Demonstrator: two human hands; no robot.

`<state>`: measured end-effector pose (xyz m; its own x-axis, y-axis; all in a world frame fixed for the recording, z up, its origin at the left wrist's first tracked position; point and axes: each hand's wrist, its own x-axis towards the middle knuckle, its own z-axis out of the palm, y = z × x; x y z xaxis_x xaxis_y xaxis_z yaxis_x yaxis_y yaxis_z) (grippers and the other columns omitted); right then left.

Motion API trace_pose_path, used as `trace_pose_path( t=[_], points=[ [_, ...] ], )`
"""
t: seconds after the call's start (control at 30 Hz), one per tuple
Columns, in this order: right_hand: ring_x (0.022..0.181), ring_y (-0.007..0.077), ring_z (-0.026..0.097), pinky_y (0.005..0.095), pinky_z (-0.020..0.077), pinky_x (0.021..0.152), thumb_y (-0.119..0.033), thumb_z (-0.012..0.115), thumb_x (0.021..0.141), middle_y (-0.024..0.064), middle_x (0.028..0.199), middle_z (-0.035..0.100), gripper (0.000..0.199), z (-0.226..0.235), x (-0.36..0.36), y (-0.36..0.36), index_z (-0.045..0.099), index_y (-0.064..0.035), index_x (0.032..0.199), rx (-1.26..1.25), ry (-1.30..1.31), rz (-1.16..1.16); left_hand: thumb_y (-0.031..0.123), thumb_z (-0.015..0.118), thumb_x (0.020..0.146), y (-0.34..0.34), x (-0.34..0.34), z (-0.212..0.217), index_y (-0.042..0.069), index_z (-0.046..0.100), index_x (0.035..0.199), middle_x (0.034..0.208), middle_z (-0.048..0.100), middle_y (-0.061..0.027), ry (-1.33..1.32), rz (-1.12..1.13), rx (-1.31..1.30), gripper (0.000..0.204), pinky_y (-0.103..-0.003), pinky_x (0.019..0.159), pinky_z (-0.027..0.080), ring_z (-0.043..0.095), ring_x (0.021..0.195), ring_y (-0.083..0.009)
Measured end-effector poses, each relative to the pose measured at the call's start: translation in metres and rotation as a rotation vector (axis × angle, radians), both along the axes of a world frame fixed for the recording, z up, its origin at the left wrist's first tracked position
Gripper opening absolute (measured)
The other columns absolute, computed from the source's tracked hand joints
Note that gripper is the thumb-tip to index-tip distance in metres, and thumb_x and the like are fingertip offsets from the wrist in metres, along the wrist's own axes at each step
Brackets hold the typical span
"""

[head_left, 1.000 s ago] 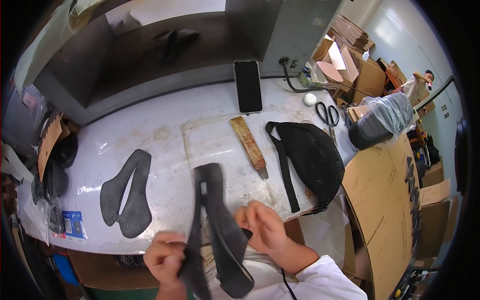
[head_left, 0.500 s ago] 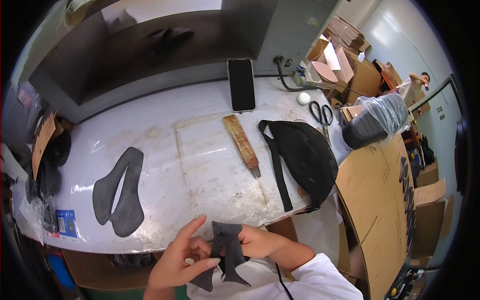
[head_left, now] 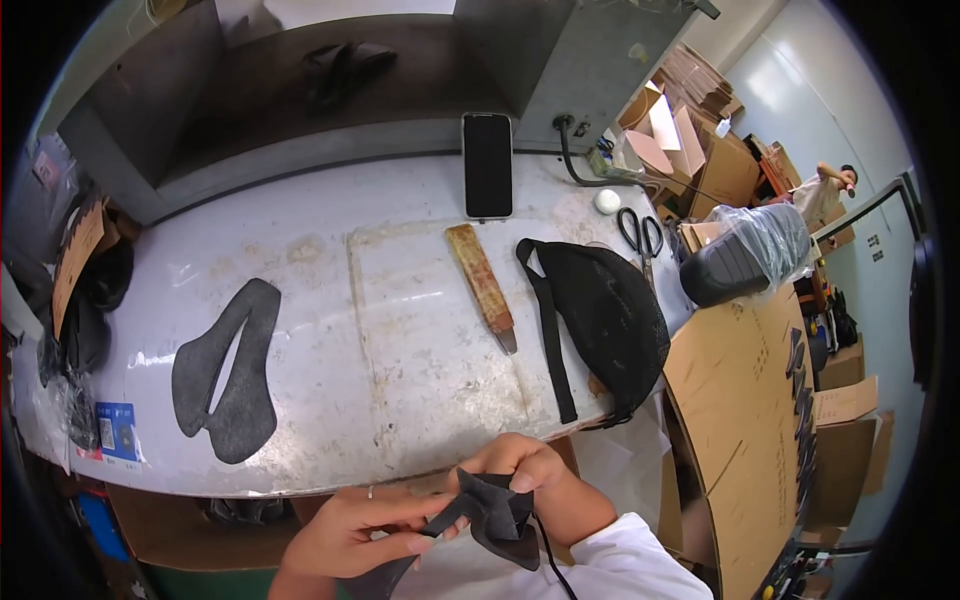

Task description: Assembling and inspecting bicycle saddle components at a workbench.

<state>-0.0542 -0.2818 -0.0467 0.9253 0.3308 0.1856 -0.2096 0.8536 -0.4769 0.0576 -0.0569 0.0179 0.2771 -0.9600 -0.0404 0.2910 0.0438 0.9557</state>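
Just off the near edge of the scuffed, pale-grey worktop (head_left: 320, 400), the left hand (head_left: 358, 532) pinches a narrow strip of a bent, dark-grey, flexible sheet piece (head_left: 493, 508) between nearly closed fingers; the right hand (head_left: 527, 464) grips its folded part with curled fingers. This piece looks unfinished. A flat, dark-grey, slit V-shaped piece (head_left: 246, 424) lies on the worktop's left part; whether it is finished cannot be told.

Wears a white top (head_left: 650, 577) with a loose, softly creased sleeve (head_left: 622, 545) ending above the bare right forearm (head_left: 583, 508), a thin black cord (head_left: 553, 563) running down the front, and a slim, shiny ring (head_left: 370, 492) on one finger of the bare left hand (head_left: 350, 533).
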Motion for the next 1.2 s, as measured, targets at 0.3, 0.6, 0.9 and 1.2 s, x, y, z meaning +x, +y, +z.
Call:
trace_pose_path(
  t=[0.3, 0.6, 0.9, 1.2],
  points=[
    [0.081, 0.0213, 0.065, 0.0315, 0.0503, 0.072, -0.012, 0.073, 0.085, 0.0189, 0.088, 0.068, 0.024, 0.015, 0.006, 0.003, 0.064, 0.0077, 0.096, -0.759, -0.070, -0.223, -0.007, 0.062, 0.088, -0.002, -0.002, 0.001, -0.002, 0.054, 0.133, 0.076, 0.066, -0.0076, 0.131, 0.032, 0.034, 0.045, -0.023, 0.059, 0.049, 0.062, 0.065, -0.0094],
    [0.064, 0.0040, 0.056, 0.0203, 0.0431, 0.054, -0.009, 0.075, 0.085, 0.0023, 0.072, 0.065, 0.017, -0.015, 0.002, 0.012, 0.064, 0.0037, 0.085, -0.587, -0.125, -0.386, -0.005, 0.063, 0.088, -0.007, -0.001, 0.011, -0.001, 0.059, 0.128, 0.077, 0.066, -0.0060, 0.072, -0.003, 0.099, 0.040, -0.022, 0.059, 0.048, 0.061, 0.065, -0.0081],
    [0.067, 0.0067, 0.060, 0.0229, 0.0461, 0.059, -0.010, 0.074, 0.085, 0.0041, 0.074, 0.068, 0.014, 0.009, 0.003, 0.026, 0.064, 0.0003, 0.086, -0.340, 0.099, -0.208, 0.004, 0.071, 0.084, -0.008, -0.008, 0.011, 0.006, 0.064, 0.125, 0.075, 0.062, -0.0094, -0.467, 0.102, 0.074, 0.042, -0.027, 0.058, 0.048, 0.059, 0.061, -0.0157],
    [0.069, 0.0157, 0.063, 0.0288, 0.0506, 0.061, -0.001, 0.081, 0.074, 0.0072, 0.076, 0.065, 0.026, 0.004, -0.005, 0.023, 0.061, 0.0005, 0.089, -0.478, 0.237, -0.484, 0.003, 0.068, 0.086, 0.003, -0.001, 0.005, 0.003, 0.055, 0.134, 0.087, 0.070, -0.0110, -0.230, 0.019, 0.215, 0.050, -0.024, 0.068, 0.050, 0.063, 0.071, -0.0126]
  ],
)
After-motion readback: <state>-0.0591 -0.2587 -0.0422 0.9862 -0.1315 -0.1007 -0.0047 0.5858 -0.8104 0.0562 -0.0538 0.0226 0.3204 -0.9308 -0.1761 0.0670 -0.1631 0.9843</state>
